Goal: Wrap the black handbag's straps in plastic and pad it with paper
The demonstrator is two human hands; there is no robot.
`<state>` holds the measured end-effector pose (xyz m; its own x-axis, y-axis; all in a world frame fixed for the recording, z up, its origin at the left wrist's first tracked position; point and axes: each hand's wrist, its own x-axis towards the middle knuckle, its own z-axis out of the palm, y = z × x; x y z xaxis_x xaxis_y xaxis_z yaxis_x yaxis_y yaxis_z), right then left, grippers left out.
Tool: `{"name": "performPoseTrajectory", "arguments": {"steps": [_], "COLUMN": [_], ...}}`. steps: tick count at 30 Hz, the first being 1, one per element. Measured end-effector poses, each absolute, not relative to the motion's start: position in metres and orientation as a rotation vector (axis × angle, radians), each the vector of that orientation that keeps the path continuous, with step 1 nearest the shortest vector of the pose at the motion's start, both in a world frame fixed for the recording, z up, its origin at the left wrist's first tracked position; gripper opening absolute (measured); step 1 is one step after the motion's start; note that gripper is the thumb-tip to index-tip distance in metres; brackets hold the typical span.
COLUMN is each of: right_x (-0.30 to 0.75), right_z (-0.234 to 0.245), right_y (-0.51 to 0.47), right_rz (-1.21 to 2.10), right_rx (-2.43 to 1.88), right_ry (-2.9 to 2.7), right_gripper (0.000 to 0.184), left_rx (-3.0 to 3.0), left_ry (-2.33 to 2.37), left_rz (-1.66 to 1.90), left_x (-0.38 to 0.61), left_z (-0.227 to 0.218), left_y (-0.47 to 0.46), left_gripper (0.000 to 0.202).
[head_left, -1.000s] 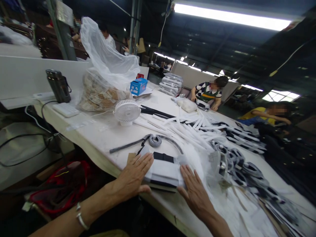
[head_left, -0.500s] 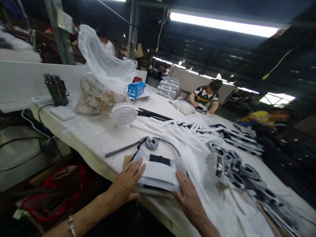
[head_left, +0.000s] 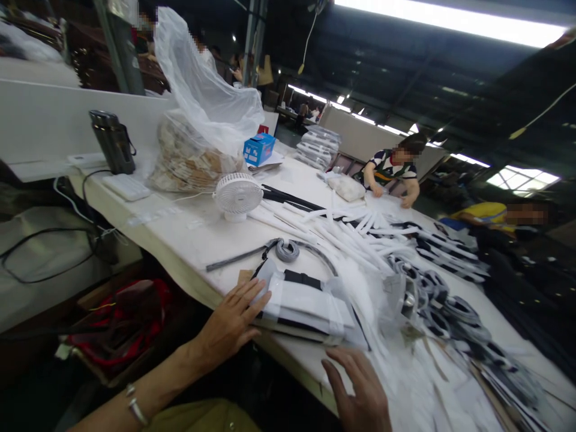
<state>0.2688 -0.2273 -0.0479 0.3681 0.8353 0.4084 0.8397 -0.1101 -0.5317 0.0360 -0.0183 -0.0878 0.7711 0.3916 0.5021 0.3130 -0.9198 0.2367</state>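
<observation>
A flat, folded white, grey and black bundle (head_left: 300,303) lies at the table's near edge, with clear film or tape around its ends. My left hand (head_left: 236,315) rests on the bundle's left end, fingers stretched out. Off the bundle, just below its right end, is my right hand (head_left: 357,384), fingers loosely bent, thumb apart, nothing visible in it. Behind the bundle, a grey strap (head_left: 234,257) runs to the left, beside a rolled grey coil (head_left: 287,250).
A white fan (head_left: 238,195), a bag of brown pieces (head_left: 189,159), a blue box (head_left: 260,149) and a dark flask (head_left: 112,144) stand behind. White strips (head_left: 333,231) and grey coils (head_left: 463,312) lie to the right. A co-worker (head_left: 391,171) works across the table.
My right hand has come off the bundle's right end and moved down toward me. My left hand stays on the left end. The view has shifted slightly.
</observation>
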Motion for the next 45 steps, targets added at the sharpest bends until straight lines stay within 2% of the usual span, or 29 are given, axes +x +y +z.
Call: {"name": "performPoseTrajectory", "arguments": {"steps": [2, 4, 5, 13, 20, 24, 27, 30, 34, 39, 45], "right_x": [0.265, 0.265, 0.267, 0.274, 0.264, 0.273, 0.281, 0.282, 0.277, 0.269, 0.273], "right_z": [-0.042, -0.039, -0.040, -0.078, -0.071, -0.072, -0.085, -0.105, -0.118, -0.105, -0.092], "right_y": [-0.210, -0.190, -0.182, -0.165, -0.168, -0.193, -0.214, -0.221, -0.215, -0.207, -0.215], "right_rz": [-0.344, -0.475, -0.490, -0.563, -0.508, -0.528, -0.316, -0.056, -0.025, 0.071, 0.030], "right_rx": [-1.882, -1.901, -1.907, -1.814, -1.799, -1.887, -2.054, -2.139, -2.103, -2.082, -2.041], "right_ry": [-1.780, -1.996, -2.069, -2.031, -1.936, -1.488, -1.026, -0.878, -0.853, -0.702, -0.719], "right_gripper": [0.037, 0.057, 0.062, 0.063, 0.059, 0.057, 0.064, 0.073, 0.079, 0.085, 0.086], "left_rx": [2.836, 2.858, 2.872, 2.908, 2.873, 2.673, 2.444, 2.295, 2.235, 2.276, 2.534], "left_ry": [0.507, 0.461, 0.447, 0.444, 0.358, 0.586, 0.807, 0.886, 0.879, 0.891, 0.754], "left_rz": [0.839, 0.818, 0.797, 0.833, 0.920, 0.952, 0.912, 0.819, 0.786, 0.804, 1.001], "left_x": [0.044, 0.049, 0.049, 0.049, 0.036, 0.024, 0.022, 0.023, 0.024, 0.023, 0.023], "left_z": [-0.088, -0.088, -0.088, -0.087, -0.094, -0.094, -0.094, -0.093, -0.092, -0.101, -0.101], "left_y": [-0.016, -0.013, -0.011, -0.005, 0.013, 0.017, 0.011, 0.005, 0.006, 0.008, 0.009], "left_gripper": [0.071, 0.065, 0.064, 0.052, 0.051, 0.054, 0.065, 0.064, 0.064, 0.061, 0.052]}}
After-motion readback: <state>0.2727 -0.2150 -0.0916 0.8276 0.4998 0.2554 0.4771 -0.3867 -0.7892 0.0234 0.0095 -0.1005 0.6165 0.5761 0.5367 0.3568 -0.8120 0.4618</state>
